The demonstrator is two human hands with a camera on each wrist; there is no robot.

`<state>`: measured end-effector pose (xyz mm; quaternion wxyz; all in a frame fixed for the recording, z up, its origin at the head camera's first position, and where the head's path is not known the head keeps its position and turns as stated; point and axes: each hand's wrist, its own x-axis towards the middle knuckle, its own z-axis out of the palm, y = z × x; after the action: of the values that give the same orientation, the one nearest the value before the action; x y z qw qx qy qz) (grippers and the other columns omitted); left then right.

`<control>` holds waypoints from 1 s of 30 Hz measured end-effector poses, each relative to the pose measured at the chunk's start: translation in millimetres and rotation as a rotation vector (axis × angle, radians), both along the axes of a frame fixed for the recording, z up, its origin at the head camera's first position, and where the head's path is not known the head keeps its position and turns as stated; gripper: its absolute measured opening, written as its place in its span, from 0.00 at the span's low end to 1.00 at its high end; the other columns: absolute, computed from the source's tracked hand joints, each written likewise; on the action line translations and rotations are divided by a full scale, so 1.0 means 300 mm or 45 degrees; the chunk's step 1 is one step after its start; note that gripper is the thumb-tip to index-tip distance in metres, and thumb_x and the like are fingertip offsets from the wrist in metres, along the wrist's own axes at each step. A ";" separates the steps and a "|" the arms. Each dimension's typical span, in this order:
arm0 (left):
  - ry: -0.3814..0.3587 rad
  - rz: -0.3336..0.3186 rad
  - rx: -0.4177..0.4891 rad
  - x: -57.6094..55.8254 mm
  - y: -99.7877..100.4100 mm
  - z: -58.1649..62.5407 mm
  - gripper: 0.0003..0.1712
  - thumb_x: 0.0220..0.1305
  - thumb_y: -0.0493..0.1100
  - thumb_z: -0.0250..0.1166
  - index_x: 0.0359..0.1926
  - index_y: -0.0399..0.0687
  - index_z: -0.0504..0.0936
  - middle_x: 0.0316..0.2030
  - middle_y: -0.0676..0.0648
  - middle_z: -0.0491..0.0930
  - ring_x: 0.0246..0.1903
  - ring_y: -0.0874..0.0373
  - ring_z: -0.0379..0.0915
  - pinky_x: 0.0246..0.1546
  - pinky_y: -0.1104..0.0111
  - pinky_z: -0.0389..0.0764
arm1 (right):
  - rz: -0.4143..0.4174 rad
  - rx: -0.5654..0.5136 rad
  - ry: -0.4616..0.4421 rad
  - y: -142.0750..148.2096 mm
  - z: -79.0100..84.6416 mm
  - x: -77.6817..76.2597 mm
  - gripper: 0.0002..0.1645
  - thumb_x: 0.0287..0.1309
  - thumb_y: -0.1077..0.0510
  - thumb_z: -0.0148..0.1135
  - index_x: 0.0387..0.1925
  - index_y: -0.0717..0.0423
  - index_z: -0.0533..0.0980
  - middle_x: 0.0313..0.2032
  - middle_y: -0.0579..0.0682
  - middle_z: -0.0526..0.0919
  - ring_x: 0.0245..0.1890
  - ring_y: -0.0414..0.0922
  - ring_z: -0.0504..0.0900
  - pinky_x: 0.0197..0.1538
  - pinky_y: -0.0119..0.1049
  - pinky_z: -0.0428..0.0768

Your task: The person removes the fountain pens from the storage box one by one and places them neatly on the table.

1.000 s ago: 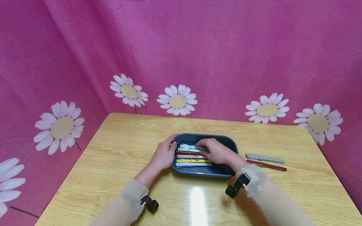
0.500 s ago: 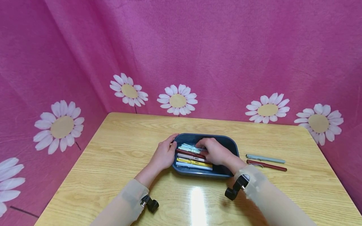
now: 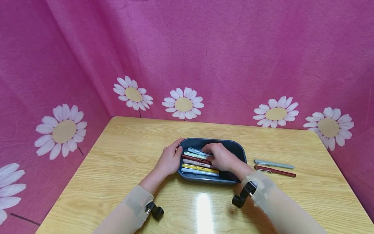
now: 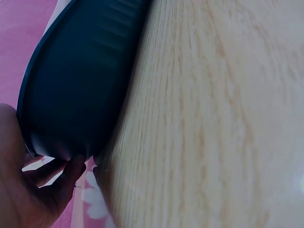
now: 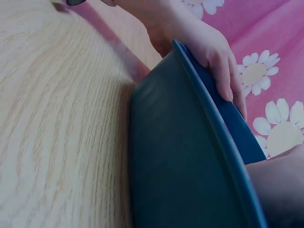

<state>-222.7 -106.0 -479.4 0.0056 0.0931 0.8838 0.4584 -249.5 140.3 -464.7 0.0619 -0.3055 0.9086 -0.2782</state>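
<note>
A dark blue plastic bin [image 3: 201, 180] with rounded corners stands on the table. Several clipped pens lie side by side in it: light blue [image 3: 201, 172], yellow [image 3: 198, 167], pale pink [image 3: 193, 162], dark red [image 3: 194, 158] and pale green [image 3: 195, 155]. My left hand [image 3: 169, 159] grips the bin's left end, its thumb over the rim. My right hand [image 3: 223, 156] reaches inside, with curled fingers around the right end of the rearmost light blue pen [image 3: 195, 150]. Its fingertips are partly hidden there. In the right wrist view the bin wall [image 5: 175, 152] hides the pens.
Right of the bin, a grey-blue pen [image 3: 274, 164] and a dark red pen [image 3: 275, 171] lie on the wooden table [image 3: 131, 139]. A pink curtain [image 3: 222, 65] printed with daisies hangs behind and to the left.
The pens in the bin have turned slightly, their right ends now nearer me. The rearmost light blue pen has shifted under my right fingers. My left hand has stayed on the bin.
</note>
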 end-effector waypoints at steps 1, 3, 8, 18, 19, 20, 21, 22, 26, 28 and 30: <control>0.003 0.001 0.000 0.000 0.000 0.000 0.27 0.85 0.45 0.47 0.79 0.48 0.68 0.69 0.38 0.75 0.69 0.43 0.70 0.71 0.47 0.68 | 0.004 -0.001 0.002 0.001 0.001 0.000 0.18 0.62 0.73 0.66 0.52 0.61 0.85 0.44 0.51 0.87 0.41 0.42 0.83 0.49 0.45 0.85; 0.008 0.001 -0.001 0.000 0.001 0.000 0.27 0.85 0.45 0.47 0.79 0.48 0.68 0.69 0.38 0.76 0.69 0.43 0.71 0.71 0.47 0.68 | 0.002 -0.011 0.000 0.003 0.006 0.001 0.18 0.62 0.74 0.65 0.52 0.62 0.85 0.44 0.51 0.87 0.42 0.42 0.83 0.50 0.45 0.85; 0.004 -0.001 0.002 -0.001 0.002 -0.002 0.27 0.86 0.45 0.47 0.79 0.48 0.68 0.69 0.38 0.76 0.69 0.43 0.71 0.71 0.46 0.68 | -0.009 -0.054 -0.004 0.013 0.028 0.008 0.18 0.63 0.75 0.63 0.52 0.64 0.85 0.46 0.54 0.87 0.45 0.46 0.84 0.53 0.49 0.85; -0.020 0.007 0.017 0.000 0.002 -0.003 0.27 0.86 0.46 0.47 0.79 0.48 0.67 0.70 0.39 0.75 0.70 0.43 0.69 0.72 0.46 0.66 | -0.031 -0.053 0.020 0.043 0.061 0.014 0.14 0.68 0.71 0.64 0.52 0.61 0.85 0.46 0.51 0.86 0.45 0.44 0.83 0.52 0.47 0.85; -0.024 0.009 0.017 0.000 0.002 -0.004 0.27 0.86 0.46 0.47 0.79 0.48 0.67 0.70 0.39 0.74 0.70 0.43 0.69 0.72 0.45 0.66 | -0.029 -0.056 0.022 0.048 0.062 0.015 0.14 0.69 0.71 0.64 0.52 0.61 0.85 0.46 0.50 0.86 0.45 0.44 0.83 0.52 0.47 0.85; -0.029 0.011 0.019 0.001 0.002 -0.004 0.27 0.86 0.46 0.47 0.80 0.48 0.67 0.70 0.39 0.74 0.70 0.43 0.69 0.72 0.45 0.66 | -0.026 -0.061 0.023 0.052 0.064 0.015 0.14 0.69 0.71 0.64 0.53 0.61 0.85 0.46 0.50 0.86 0.45 0.44 0.83 0.52 0.47 0.84; -0.031 0.012 0.021 0.002 0.002 -0.004 0.27 0.86 0.46 0.47 0.80 0.48 0.67 0.70 0.39 0.74 0.70 0.43 0.68 0.72 0.45 0.66 | -0.024 -0.066 0.023 0.056 0.066 0.016 0.15 0.69 0.71 0.64 0.53 0.60 0.86 0.46 0.49 0.85 0.46 0.44 0.83 0.52 0.47 0.84; -0.029 0.014 0.022 0.003 0.003 -0.003 0.27 0.86 0.46 0.47 0.79 0.48 0.67 0.70 0.39 0.74 0.70 0.43 0.69 0.72 0.45 0.66 | -0.019 -0.070 0.024 0.060 0.067 0.018 0.15 0.69 0.71 0.64 0.53 0.60 0.86 0.45 0.49 0.85 0.46 0.44 0.82 0.52 0.47 0.84; -0.029 0.017 0.023 0.003 0.004 -0.001 0.27 0.86 0.46 0.47 0.79 0.48 0.67 0.70 0.39 0.74 0.71 0.43 0.68 0.72 0.45 0.66 | -0.011 -0.090 0.025 0.075 0.075 0.026 0.15 0.70 0.70 0.64 0.53 0.59 0.86 0.45 0.47 0.85 0.45 0.43 0.82 0.51 0.47 0.84; -0.038 0.024 0.021 0.004 0.005 0.000 0.27 0.86 0.46 0.47 0.80 0.49 0.67 0.71 0.39 0.74 0.71 0.43 0.67 0.72 0.45 0.66 | -0.015 -0.100 0.021 0.082 0.080 0.030 0.14 0.70 0.70 0.64 0.53 0.58 0.86 0.45 0.47 0.85 0.45 0.43 0.82 0.52 0.47 0.84; -0.050 0.030 0.022 0.004 0.006 0.000 0.28 0.86 0.47 0.47 0.80 0.49 0.67 0.71 0.40 0.73 0.72 0.43 0.67 0.72 0.45 0.65 | -0.019 -0.112 0.009 0.087 0.087 0.036 0.13 0.71 0.68 0.64 0.52 0.58 0.86 0.46 0.47 0.86 0.46 0.43 0.83 0.53 0.48 0.84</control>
<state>-221.5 -104.3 -479.4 0.0168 0.0738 0.8806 0.4677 -238.6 166.3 -438.6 0.0432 -0.3021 0.8979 -0.3174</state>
